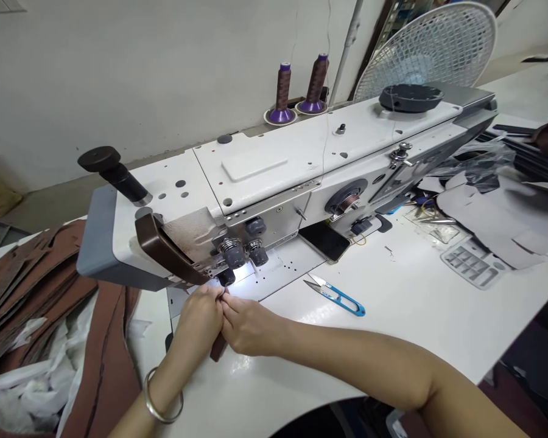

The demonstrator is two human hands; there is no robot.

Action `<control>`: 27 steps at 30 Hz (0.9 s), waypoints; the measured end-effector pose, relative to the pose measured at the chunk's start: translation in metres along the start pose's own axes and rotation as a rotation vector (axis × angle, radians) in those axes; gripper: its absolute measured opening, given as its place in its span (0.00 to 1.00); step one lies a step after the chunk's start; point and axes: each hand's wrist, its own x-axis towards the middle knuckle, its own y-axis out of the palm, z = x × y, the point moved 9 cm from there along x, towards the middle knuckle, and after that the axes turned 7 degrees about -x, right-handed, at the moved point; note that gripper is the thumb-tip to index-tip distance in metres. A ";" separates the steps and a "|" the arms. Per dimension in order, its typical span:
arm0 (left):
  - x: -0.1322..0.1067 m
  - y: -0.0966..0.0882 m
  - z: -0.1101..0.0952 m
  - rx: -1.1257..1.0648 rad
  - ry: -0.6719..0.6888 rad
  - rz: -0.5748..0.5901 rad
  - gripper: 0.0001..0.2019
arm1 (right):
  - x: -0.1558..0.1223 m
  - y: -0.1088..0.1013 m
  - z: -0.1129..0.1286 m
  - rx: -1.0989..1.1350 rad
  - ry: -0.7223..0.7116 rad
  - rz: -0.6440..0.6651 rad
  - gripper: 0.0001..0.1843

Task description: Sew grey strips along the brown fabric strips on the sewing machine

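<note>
My left hand (198, 317), with a metal bangle (151, 401) on its wrist, is closed right below the needle area of a white sewing machine (265, 176). My right hand (252, 323) meets it there, its thumb and fingers pinched together. Between the two hands runs a narrow brown strip (218, 348), apparently leather, whose lower end sticks out toward me. Both hands grip its upper part, which the fingers mostly hide. A lamp lights the machine bed (244, 285) just behind the fingertips.
Blue-handled thread snips (335, 294) lie right of my hands. A phone (326, 240) rests under the machine arm. Brown cut pieces (105, 359) pile up at left. Two thread cones (283, 91) stand behind. A calculator (474, 263) and pale sheets (488, 213) lie at right.
</note>
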 end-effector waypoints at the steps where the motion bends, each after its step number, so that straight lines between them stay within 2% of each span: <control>1: 0.000 -0.002 -0.002 0.001 0.000 -0.006 0.15 | 0.000 -0.001 0.000 -0.013 0.016 -0.009 0.10; 6: 0.004 -0.005 -0.005 0.051 0.037 -0.067 0.14 | 0.001 -0.012 -0.004 -0.089 0.075 -0.116 0.13; 11: 0.008 0.000 0.010 0.069 0.071 -0.156 0.13 | 0.004 -0.013 -0.009 -0.094 0.091 -0.145 0.14; 18: -0.014 -0.002 0.016 0.162 0.355 -0.409 0.14 | 0.004 -0.004 -0.009 -0.053 0.118 -0.090 0.14; 27: -0.013 -0.004 0.002 0.230 0.475 -0.446 0.18 | 0.004 0.001 -0.008 -0.027 0.121 -0.069 0.14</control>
